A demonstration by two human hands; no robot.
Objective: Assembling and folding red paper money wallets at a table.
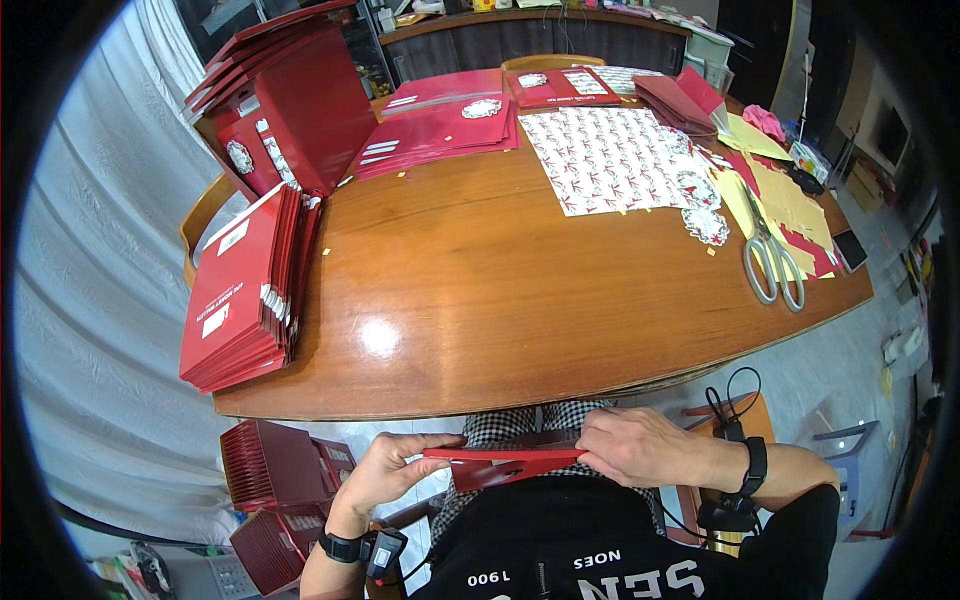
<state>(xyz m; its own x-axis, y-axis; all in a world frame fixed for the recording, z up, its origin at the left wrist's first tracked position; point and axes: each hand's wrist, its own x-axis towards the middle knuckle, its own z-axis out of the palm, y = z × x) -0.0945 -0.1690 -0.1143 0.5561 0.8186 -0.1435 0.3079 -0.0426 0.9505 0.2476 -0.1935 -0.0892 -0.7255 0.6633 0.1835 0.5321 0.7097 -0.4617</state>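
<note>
Over my lap, below the table's near edge, a thin red cardboard package (510,468) is held almost edge-on, with a dark hole in its side. My left hand (392,470) is closed on its left end, thumb and fingers pinching the edge. At the opposite end my right hand (630,447) grips it with curled fingers. What lies inside the package cannot be made out. A tall stack of similar flat red packages (235,290) stands at the table's left side.
Behind that stack rises a large red box (310,110). Red cardboard sheets (440,130) and white patterned sheets (605,155) lie on the far table (470,270). Scissors (768,250), yellow scraps (790,200) and a phone (850,250) are at right. Red boxes (270,460) stand on the floor, left.
</note>
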